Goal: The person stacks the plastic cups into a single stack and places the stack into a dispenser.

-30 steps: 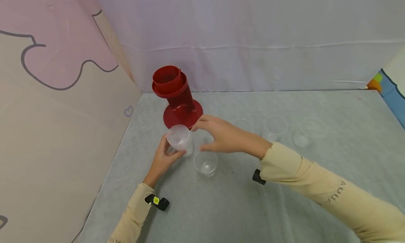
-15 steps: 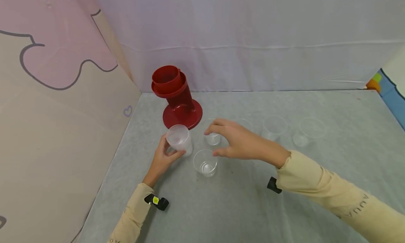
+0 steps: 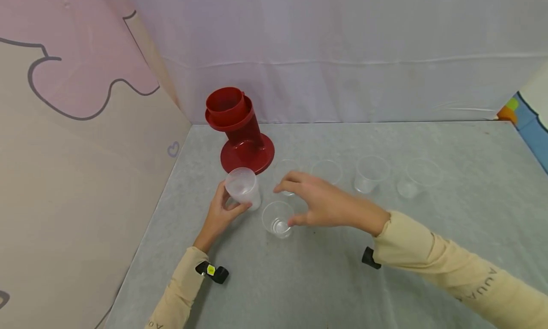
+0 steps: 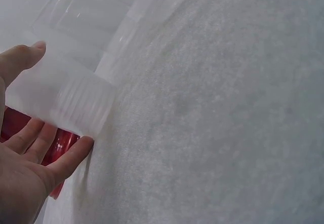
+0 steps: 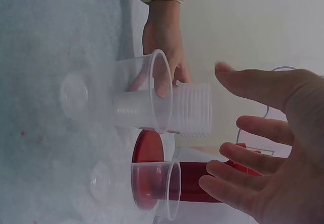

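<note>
My left hand (image 3: 219, 217) holds a stack of clear plastic cups (image 3: 243, 188) upright on the table. Its thumb and fingers lie round the side of the stack (image 4: 71, 100) in the left wrist view. Just right of the stack stands a single clear plastic cup (image 3: 274, 217). Over that cup's right side hovers my right hand (image 3: 325, 200), thumb and fingers spread and holding nothing. Behind the fingers, another clear cup (image 3: 286, 165) is partly covered. In the right wrist view, the open-fingered right hand (image 5: 283, 158) faces the cup rims with a gap between.
A red stand (image 3: 246, 150) with a tube-shaped top is behind the stack. More clear cups (image 3: 371, 169) stand in a row to the right, the last one (image 3: 421, 174) farthest out. A grey cloth covers the table (image 3: 299, 281), and a pale curtain (image 3: 342, 58) hangs behind.
My right hand has moved away from the stack, to the right and then nearer the front, uncovering part of the cup behind it. The left hand and the stack have stayed put.
</note>
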Available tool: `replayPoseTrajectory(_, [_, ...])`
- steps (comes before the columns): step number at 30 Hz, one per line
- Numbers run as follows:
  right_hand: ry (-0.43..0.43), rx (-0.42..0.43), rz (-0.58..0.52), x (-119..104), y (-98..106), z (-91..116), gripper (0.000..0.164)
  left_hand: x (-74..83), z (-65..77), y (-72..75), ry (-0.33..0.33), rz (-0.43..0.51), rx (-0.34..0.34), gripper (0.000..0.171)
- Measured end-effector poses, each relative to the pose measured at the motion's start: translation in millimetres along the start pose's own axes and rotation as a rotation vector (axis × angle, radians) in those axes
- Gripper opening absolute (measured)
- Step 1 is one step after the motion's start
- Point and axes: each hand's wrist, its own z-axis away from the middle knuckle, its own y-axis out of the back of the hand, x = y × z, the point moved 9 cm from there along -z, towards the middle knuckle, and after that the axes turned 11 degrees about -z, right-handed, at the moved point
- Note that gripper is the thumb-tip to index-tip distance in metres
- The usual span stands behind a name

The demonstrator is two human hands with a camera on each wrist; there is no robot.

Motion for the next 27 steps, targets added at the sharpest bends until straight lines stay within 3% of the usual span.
replayPoseTrajectory(13, [-0.036,-0.074,0.029,4,-29,-3,0.066,1.0,-0.6,0.4,-0.020,0.000,0.003,0.075])
replayPoseTrajectory(27, [-0.024,-0.063,0.107,12,-54,-13,0.070,-4.9,-1.1,-0.5,-0.015,0.020,-0.004,0.074])
